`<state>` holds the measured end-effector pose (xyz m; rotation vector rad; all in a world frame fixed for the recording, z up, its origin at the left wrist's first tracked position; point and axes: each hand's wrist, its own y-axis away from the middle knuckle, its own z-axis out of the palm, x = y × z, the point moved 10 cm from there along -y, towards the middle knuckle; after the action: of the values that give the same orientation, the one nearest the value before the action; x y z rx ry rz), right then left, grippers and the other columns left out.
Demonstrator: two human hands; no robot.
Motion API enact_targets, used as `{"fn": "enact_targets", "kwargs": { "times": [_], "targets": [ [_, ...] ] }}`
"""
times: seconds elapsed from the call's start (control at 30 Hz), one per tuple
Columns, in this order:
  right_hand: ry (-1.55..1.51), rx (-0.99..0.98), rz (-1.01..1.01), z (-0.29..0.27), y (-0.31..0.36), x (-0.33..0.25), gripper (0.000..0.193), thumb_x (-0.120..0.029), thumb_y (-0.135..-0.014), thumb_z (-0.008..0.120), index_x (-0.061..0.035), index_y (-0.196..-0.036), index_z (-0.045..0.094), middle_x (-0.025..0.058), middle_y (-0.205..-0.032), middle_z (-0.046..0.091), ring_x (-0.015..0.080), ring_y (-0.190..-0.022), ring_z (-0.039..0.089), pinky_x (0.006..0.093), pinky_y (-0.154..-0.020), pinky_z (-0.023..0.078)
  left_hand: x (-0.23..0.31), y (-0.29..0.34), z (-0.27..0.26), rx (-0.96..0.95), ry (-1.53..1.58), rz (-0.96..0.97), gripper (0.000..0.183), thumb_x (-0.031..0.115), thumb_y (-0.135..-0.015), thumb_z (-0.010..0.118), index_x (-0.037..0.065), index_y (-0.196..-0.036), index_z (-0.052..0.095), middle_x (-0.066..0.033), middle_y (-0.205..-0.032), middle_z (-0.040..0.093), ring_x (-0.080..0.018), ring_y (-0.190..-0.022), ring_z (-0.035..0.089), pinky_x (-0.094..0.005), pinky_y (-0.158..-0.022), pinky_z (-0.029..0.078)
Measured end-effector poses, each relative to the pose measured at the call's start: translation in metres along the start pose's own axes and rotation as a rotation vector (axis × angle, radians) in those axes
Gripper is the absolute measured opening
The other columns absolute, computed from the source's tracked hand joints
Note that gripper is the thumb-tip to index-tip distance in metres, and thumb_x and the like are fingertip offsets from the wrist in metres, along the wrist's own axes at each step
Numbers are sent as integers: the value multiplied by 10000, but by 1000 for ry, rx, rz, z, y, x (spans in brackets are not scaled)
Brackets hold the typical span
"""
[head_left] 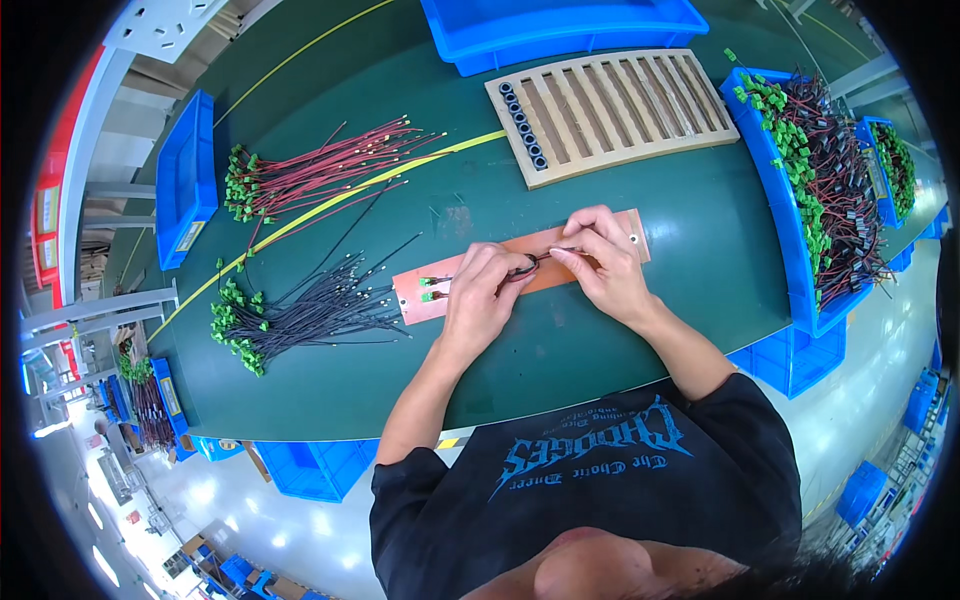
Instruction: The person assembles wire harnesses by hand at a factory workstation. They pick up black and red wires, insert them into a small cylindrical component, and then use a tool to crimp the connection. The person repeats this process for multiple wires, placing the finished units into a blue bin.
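Table (720, 230): smooth, dark green top with a dull sheen. Strip board (412, 310): flat, smooth, copper-toned face with a slight gloss. Slatted rack (605, 164): pale bare wood, matt. Rings (516, 107) in the rack: black, apparently plastic or rubber. Bins (485, 57): glossy blue moulded plastic. The 2 wire bundles: red wires (325, 180) and black wires (320, 312), smooth plastic sheathing, with green plastic connectors (240, 185). Shirt (600, 490): soft matt black cloth, printed in blue. Floor (320, 530): smooth, glossy, mirroring light.
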<state>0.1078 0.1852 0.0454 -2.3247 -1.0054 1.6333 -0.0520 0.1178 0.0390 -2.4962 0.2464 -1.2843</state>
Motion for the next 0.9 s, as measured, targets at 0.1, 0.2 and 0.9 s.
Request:
{"fn": "enact_targets", "kwargs": {
  "times": [0.1, 0.2, 0.9],
  "targets": [
    [0, -49, 80, 1, 8, 12, 109, -28, -928, 784, 27, -931, 691, 115, -1065, 661, 216, -965, 662, 333, -795, 563, 2, -4, 1, 30, 3, -31, 249, 6, -814, 859, 22, -983, 677, -95, -956, 686, -282, -918, 654, -390, -765, 544],
    [-78, -5, 144, 0, 10, 18, 125, -53, -921, 791, 18, -919, 688, 109, -1059, 649, 245, -938, 659, 368, -753, 552, -3, -6, 6, 12, 29, -68, 262, 7, -805, 873, 24, -961, 662, -93, -957, 703, -273, -929, 668, -377, -781, 551],
    [259, -19, 21, -27, 4, 16, 160, -55, -858, 810, -36, -852, 652, 82, -970, 687, 293, -1018, 659, 431, -895, 506, -24, 3, 10, -36, 107, -315, 329, -8, -816, 877, 14, -1062, 659, -113, -1072, 686, -236, -957, 701, -349, -836, 589]
  ]
}}
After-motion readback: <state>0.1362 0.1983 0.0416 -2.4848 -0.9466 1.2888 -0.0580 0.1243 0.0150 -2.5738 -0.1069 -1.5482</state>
